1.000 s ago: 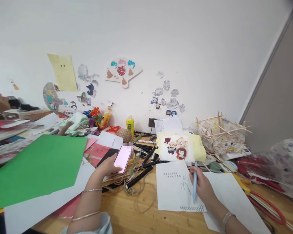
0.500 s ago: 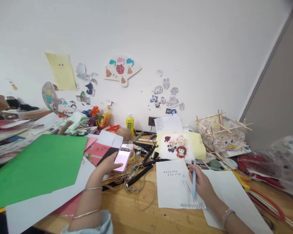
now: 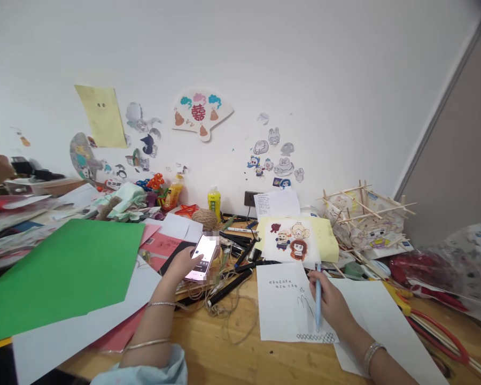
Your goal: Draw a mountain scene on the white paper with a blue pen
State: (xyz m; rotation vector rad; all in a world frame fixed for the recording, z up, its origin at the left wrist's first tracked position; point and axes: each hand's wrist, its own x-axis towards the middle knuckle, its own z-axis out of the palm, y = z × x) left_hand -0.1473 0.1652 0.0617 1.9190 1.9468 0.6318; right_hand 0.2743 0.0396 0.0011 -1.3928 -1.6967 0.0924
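Paper point(image 3: 278, 315) lies on the wooden counter point(image 3: 208, 345) beneath the right hand point(image 3: 332, 299), its far edge close against a page of coloured figures point(image 3: 291, 246) and its lower right corner meeting another sheet point(image 3: 372, 310). Already on it are two short lines of writing point(image 3: 282, 284) near the top, a few loose curved strokes point(image 3: 304, 305) below them, and a lattice band point(image 3: 315, 338) along part of the bottom edge. Much of the rest is bare, including most of the left side, so the drawing looks to be at an early stage; how much more it needs cannot be told.

The right hand's fingers grip a blue pen point(image 3: 318, 305), held nearly upright, with its lower end at the lattice; whether the tip touches the paper is unclear. The left hand point(image 3: 182, 264) has its fingers closed around a phone point(image 3: 206, 249), thumb over the lit screen, whose content is too small to read. Black markers point(image 3: 230, 287) and twine point(image 3: 236, 315) lie between the phone and the paper.
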